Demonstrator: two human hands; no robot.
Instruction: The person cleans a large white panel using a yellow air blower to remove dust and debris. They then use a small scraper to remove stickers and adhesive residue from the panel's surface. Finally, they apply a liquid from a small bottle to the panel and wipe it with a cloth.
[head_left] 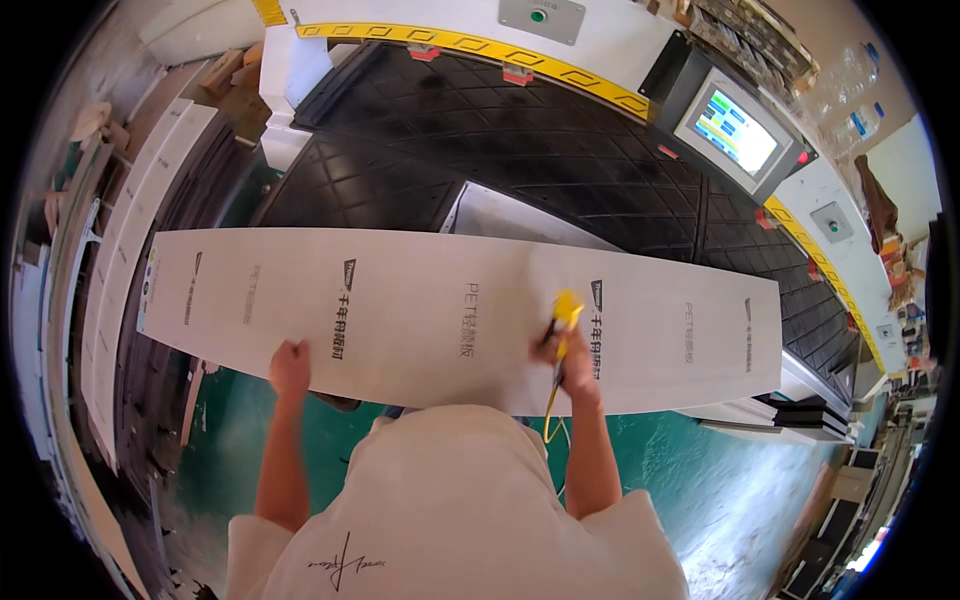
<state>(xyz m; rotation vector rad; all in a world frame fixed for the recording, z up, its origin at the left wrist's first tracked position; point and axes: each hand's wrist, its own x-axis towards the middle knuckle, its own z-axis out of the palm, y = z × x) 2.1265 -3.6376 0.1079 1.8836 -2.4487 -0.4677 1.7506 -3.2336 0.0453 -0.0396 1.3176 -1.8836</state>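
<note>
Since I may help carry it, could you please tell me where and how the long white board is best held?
The long white board is probably best pinched from above and below along its near long edge, at two well-spread spots, from the wearer's side: it is long, its broad face is up, and green floor shows just past that edge, suggesting room beneath.

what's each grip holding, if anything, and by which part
The right grip holds a yellow-headed hand tool, just below its head. The left grip is at the long pale panel's near edge; whether it holds it cannot be told.
</note>
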